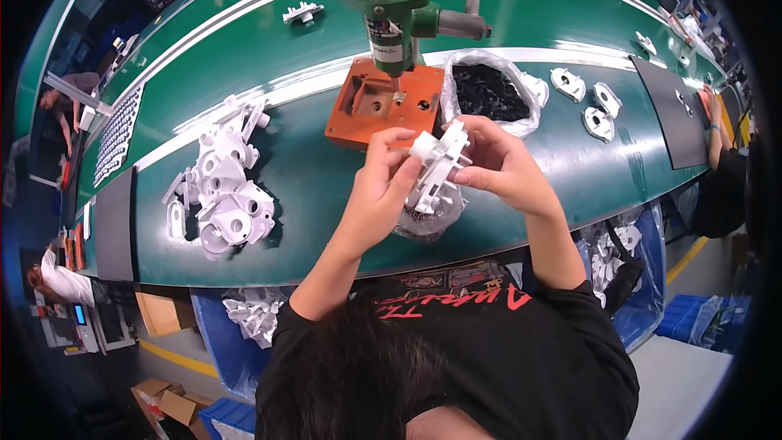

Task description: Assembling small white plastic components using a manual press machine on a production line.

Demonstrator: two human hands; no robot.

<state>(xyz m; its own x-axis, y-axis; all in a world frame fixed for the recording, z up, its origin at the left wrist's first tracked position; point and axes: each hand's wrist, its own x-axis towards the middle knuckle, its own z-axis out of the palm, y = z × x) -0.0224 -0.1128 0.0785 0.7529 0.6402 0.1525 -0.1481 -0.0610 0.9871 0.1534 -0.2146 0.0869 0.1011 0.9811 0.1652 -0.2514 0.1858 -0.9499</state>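
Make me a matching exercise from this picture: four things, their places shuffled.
1. single white part
2. orange block
3. small black pieces
4. heap of white parts

A. in a plastic bag
B. on the green table, left of the orange block
C. held by left hand and right hand
D. beneath the green press

Pairs: 1-C, 2-D, 3-A, 4-B

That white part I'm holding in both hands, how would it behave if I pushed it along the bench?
The white part looks stiff: its edges seem crisp and unbent between the left hand and right hand. It's probably light for its size, since it looks slotted rather than solid. Pushed, it might rock or catch, because a stubby tube sticks out.
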